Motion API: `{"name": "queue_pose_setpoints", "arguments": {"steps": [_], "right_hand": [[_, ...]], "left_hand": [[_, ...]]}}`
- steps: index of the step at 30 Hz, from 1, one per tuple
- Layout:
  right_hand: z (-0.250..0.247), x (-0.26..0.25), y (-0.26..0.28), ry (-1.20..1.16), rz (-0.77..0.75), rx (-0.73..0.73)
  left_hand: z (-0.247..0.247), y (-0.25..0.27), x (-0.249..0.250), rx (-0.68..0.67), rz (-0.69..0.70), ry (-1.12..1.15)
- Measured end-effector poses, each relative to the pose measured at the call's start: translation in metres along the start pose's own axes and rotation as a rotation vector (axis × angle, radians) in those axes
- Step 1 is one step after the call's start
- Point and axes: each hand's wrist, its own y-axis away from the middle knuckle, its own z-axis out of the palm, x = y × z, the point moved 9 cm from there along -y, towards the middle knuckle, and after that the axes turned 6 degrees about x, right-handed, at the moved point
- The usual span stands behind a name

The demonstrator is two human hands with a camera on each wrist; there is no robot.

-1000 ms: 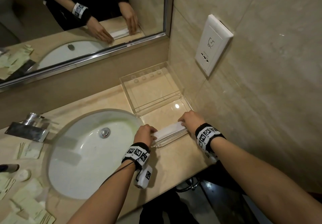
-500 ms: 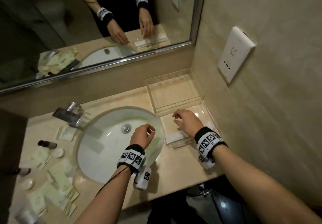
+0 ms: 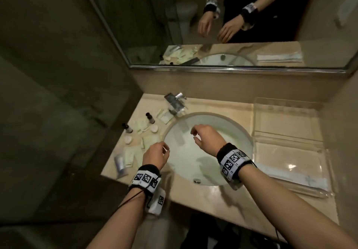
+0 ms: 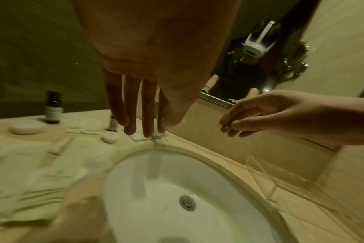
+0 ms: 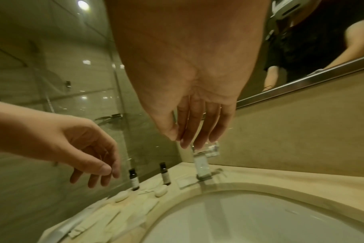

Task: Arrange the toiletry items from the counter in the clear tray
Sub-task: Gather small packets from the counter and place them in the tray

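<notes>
The clear tray (image 3: 286, 130) stands on the counter right of the sink, lid open against the wall. A long white packet (image 3: 298, 180) lies along its front. Left of the sink lie the loose toiletries: two dark-capped bottles (image 3: 150, 118) (image 3: 127, 128), round soaps (image 3: 154, 129), pale green sachets (image 3: 149, 142) and a tube (image 3: 120, 164). Both hands hover over the basin and hold nothing. My left hand (image 3: 163, 150) is at the basin's left rim with fingers loosely hanging (image 4: 135, 128). My right hand (image 3: 194, 135) is above the basin's middle, fingers relaxed (image 5: 189, 141).
The white sink (image 3: 242, 132) fills the counter's middle, with a chrome faucet (image 3: 175, 103) behind it. A mirror (image 3: 232, 35) runs along the back wall. A dark glass wall bounds the counter on the left, a tiled wall on the right.
Both hands let go of the white packet in the tray and moved left over the sink, now empty. The view has turned left toward the loose toiletries.
</notes>
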Motion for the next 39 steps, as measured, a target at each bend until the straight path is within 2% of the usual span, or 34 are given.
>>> {"name": "queue_pose_setpoints", "arguments": {"steps": [4, 10, 18, 23, 26, 29, 35, 39], "right_hand": [[0.026, -0.053, -0.021, -0.006, -0.117, -0.061], [0.072, -0.103, -0.047, 0.018, -0.184, -0.123], [0.142, -0.136, -0.095, 0.071, -0.122, -0.188], [0.189, -0.134, -0.113, 0.093, 0.053, -0.221], [0.217, -0.116, -0.11, 0.116, 0.239, -0.263], [0.237, -0.1, -0.1, 0.13, 0.409, -0.258], [0.253, -0.083, -0.085, 0.077, 0.575, -0.176], [0.257, -0.075, -0.081, -0.012, 0.635, -0.149]], "left_hand": [[-0.024, 0.009, -0.057, 0.037, -0.129, 0.02], [-0.046, 0.006, -0.129, 0.087, -0.259, 0.039], [-0.046, -0.025, -0.228, 0.01, -0.37, 0.12], [-0.029, -0.044, -0.267, -0.053, -0.413, 0.176], [-0.003, -0.051, -0.268, -0.12, -0.451, 0.296], [0.03, -0.057, -0.254, -0.207, -0.43, 0.395], [0.068, -0.06, -0.228, -0.271, -0.411, 0.245], [0.074, -0.06, -0.224, -0.269, -0.463, 0.23]]}}
